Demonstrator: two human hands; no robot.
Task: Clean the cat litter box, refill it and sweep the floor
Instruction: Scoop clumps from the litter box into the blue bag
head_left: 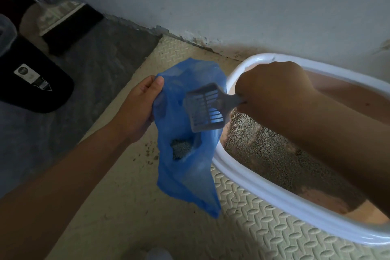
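Note:
A white-rimmed litter box (259, 191) with a pinkish inside stands against the wall at the right, with grey litter (263, 150) spread on its bottom. My left hand (137, 107) grips the rim of an open blue plastic bag (185, 175) beside the box. A grey clump of litter (180, 148) lies inside the bag. My right hand (274, 88) holds the handle of a grey slotted scoop (204, 107), tilted over the bag's mouth with nothing on it.
A beige textured mat (274, 232) lies under the box, with litter crumbs (150, 151) scattered left of the bag. A dark grey floor (88, 82) and a black object with a label (31, 82) are at the left. The wall (211, 2) runs behind.

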